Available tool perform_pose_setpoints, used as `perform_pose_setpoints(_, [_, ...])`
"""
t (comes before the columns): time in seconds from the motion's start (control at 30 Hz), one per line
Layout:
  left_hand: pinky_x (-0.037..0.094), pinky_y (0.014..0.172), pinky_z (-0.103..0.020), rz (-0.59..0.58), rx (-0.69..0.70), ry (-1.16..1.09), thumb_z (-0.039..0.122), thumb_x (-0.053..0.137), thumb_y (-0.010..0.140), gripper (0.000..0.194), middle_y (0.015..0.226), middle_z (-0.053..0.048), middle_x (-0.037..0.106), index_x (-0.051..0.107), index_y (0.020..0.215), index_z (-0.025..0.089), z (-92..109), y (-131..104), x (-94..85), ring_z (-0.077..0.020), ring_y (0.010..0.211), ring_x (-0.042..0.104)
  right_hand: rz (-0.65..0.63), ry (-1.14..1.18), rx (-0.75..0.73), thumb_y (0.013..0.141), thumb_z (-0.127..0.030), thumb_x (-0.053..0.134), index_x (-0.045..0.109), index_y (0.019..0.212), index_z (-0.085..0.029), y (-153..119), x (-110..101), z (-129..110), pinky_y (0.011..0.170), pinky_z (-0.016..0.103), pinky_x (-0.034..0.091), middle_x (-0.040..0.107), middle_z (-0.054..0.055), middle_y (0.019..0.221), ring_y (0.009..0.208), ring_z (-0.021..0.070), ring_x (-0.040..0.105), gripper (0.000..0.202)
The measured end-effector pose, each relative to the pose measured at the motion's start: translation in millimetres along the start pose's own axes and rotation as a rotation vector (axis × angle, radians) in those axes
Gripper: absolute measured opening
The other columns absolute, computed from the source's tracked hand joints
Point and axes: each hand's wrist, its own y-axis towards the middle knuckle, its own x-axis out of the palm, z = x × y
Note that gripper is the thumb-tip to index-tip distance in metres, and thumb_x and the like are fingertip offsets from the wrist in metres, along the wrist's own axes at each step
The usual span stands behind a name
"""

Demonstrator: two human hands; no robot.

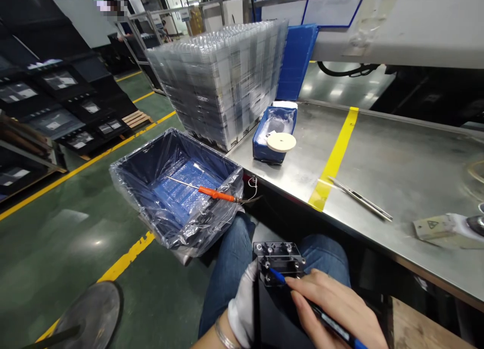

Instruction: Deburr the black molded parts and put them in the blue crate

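Observation:
Over my lap, a black plastic part [280,313] is held up with its far end showing several round posts and screw-like bosses. My left hand [243,304], in a white glove, grips this part along its left side; some fingers are hidden behind it. Bare and bent around a marker pen [330,323], my right hand [336,301] keeps the pen's blue tip at the posts on the part's far end. Whether the tip touches a post I cannot tell.
A plastic-lined blue crate [151,160] stands left, with an orange-handled tool [215,193] across it. On the metal bench [381,157] are a blue bin [264,150] with a cream disc [282,142], tweezers [361,198], a white device [446,230] and stacked clear trays [215,81].

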Motion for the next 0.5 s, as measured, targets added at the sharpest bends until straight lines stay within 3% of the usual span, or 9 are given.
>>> perform_pose_setpoints(0.17, [0.039, 0.103, -0.033, -0.029, -0.041, -0.094, 0.041, 0.080, 0.071, 0.024, 0.079, -0.002, 0.071, 0.073, 0.078, 0.019, -0.9, -1.7, 0.3, -0.0245, 0.103, 0.064, 0.014, 0.053, 0.050, 0.094, -0.011, 0.056, 0.067, 0.105, -0.019, -12.0, 6.0, -5.2, 0.064, 0.023, 0.058, 0.071, 0.004, 0.078, 0.066, 0.0147, 0.069, 0.018])
perform_pose_setpoints(0.27, [0.040, 0.103, -0.033, -0.029, -0.066, -0.031, 0.048, 0.080, 0.068, 0.034, 0.083, -0.005, 0.072, 0.074, 0.079, 0.016, -0.8, -2.2, 2.2, -0.0260, 0.103, 0.063, -0.006, 0.045, 0.057, 0.094, -0.011, 0.055, 0.068, 0.104, -0.019, -13.4, 4.6, -6.1, 0.061, 0.024, 0.057, 0.071, 0.004, 0.077, 0.066, 0.0155, 0.070, 0.018])
perform_pose_setpoints(0.4, [0.041, 0.102, -0.035, -0.052, -0.122, 0.026, 0.053, 0.075, 0.070, 0.043, 0.089, -0.010, 0.073, 0.076, 0.084, 0.012, 1.6, -2.1, 6.3, -0.0279, 0.103, 0.063, -0.038, -0.009, 0.006, 0.091, -0.010, 0.058, 0.067, 0.105, -0.020, -5.8, -2.3, -4.4, 0.062, 0.022, 0.060, 0.074, 0.003, 0.079, 0.067, 0.0158, 0.072, 0.019])
perform_pose_setpoints(0.5, [0.041, 0.102, -0.032, -0.026, -0.095, -0.010, 0.047, 0.079, 0.068, 0.036, 0.084, -0.005, 0.072, 0.075, 0.080, 0.014, 2.8, -3.0, 2.6, -0.0223, 0.092, 0.065, -0.092, 0.007, -0.063, 0.090, -0.007, 0.057, 0.066, 0.106, -0.018, -2.6, -5.2, -3.3, 0.062, 0.022, 0.059, 0.074, 0.004, 0.078, 0.067, 0.0155, 0.072, 0.022])
